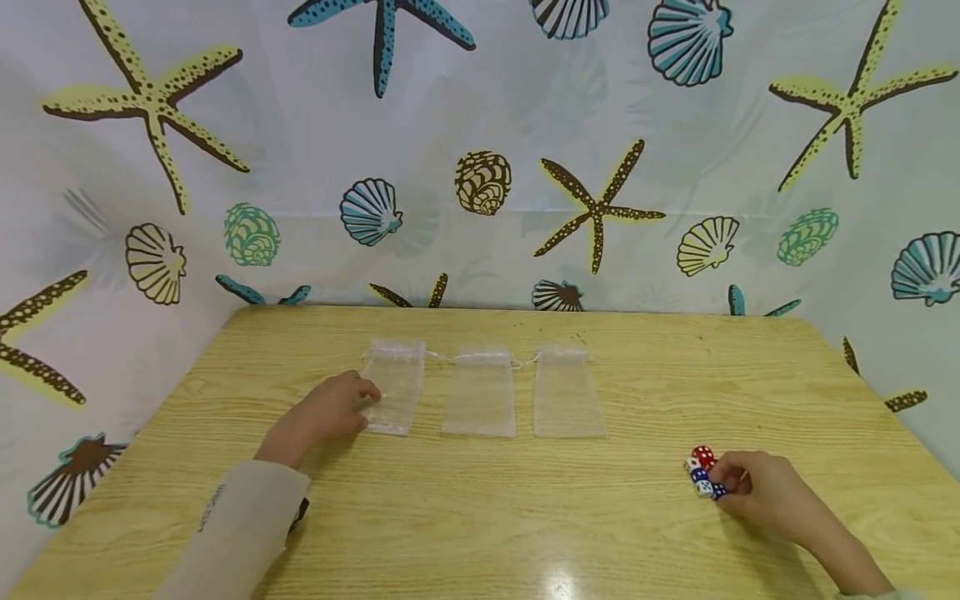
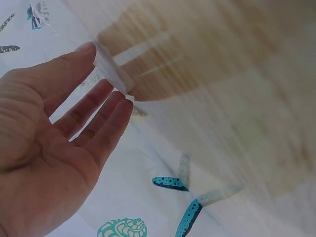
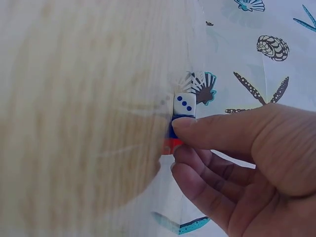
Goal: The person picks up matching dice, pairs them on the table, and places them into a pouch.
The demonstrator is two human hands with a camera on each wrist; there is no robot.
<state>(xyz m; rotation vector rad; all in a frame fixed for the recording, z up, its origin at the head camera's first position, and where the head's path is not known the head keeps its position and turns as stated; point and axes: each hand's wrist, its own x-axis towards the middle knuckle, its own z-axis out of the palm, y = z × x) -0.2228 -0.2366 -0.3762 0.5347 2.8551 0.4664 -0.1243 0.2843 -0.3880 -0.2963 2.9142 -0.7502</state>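
Observation:
My left hand point(image 1: 330, 410) lies at the left edge of the leftmost sheer drawstring pouch point(image 1: 399, 383), fingertips touching it. In the left wrist view the left thumb and fingers stand apart at the white pouch edge point(image 2: 109, 69). At the right, my right hand point(image 1: 772, 493) pinches a blue die point(image 1: 718, 492) at the near side of a small cluster of dice. A red die point(image 1: 702, 454) and a white die point(image 1: 703, 488) sit beside it. The right wrist view shows the thumb against a blue die, a white die point(image 3: 184, 103) adjoining; the fingers partly hide a red die point(image 3: 170, 145).
Two more sheer pouches lie flat in a row, a middle pouch point(image 1: 478, 396) and a right pouch point(image 1: 567, 396), with cords near their tops. They lie on a wooden table point(image 1: 525, 517). Behind and at both sides hangs a white cloth point(image 1: 300, 150) printed with shells and starfish.

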